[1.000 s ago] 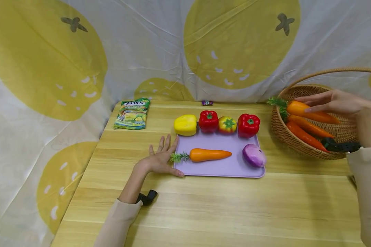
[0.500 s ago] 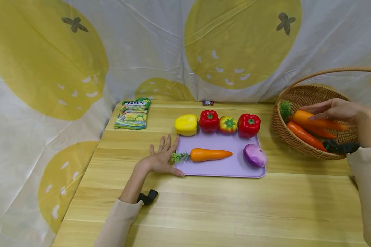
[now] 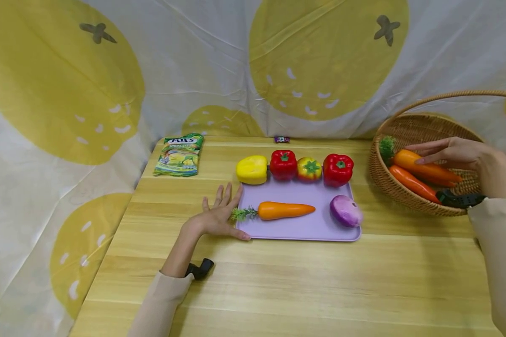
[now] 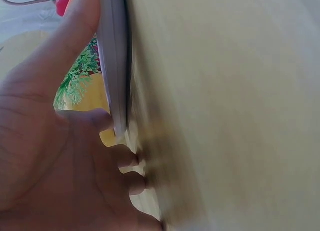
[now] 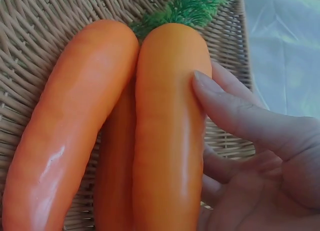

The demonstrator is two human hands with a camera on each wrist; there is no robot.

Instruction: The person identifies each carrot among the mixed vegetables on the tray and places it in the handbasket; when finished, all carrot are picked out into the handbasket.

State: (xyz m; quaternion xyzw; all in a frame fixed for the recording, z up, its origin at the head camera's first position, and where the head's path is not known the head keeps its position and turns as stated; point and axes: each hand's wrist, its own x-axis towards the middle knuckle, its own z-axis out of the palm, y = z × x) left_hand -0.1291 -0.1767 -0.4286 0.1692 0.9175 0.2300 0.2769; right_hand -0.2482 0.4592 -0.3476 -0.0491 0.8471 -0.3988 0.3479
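Note:
At the basket (image 3: 388, 189), my right hand (image 3: 461, 152) pinches an orange carrot (image 5: 167, 136) between thumb and fingers. This carrot lies along two others, one a redder carrot (image 5: 70, 126) beside it in the right wrist view, the other mostly covered. Its green top (image 5: 187, 11) points to the basket wall. My left hand (image 3: 215, 217) is spread at the left edge of a lilac tray (image 3: 295, 230), thumb at the front corner. On the tray lie a carrot (image 3: 284, 210) with its leaves over the left rim and a purple onion (image 3: 346, 211).
Along the tray's back edge stand a yellow pepper (image 3: 251, 170), a red pepper (image 3: 283, 164), a yellow-red tomato (image 3: 309, 169) and another red pepper (image 3: 338, 170). A green snack bag (image 3: 179, 155) lies back left, a small purple wrapper (image 3: 282, 139) behind. The basket handle (image 3: 459, 94) arches above.
My right hand has brought its carrot lower and deeper into the basket, from the rim down onto the other carrots. The left hand has stayed at the tray.

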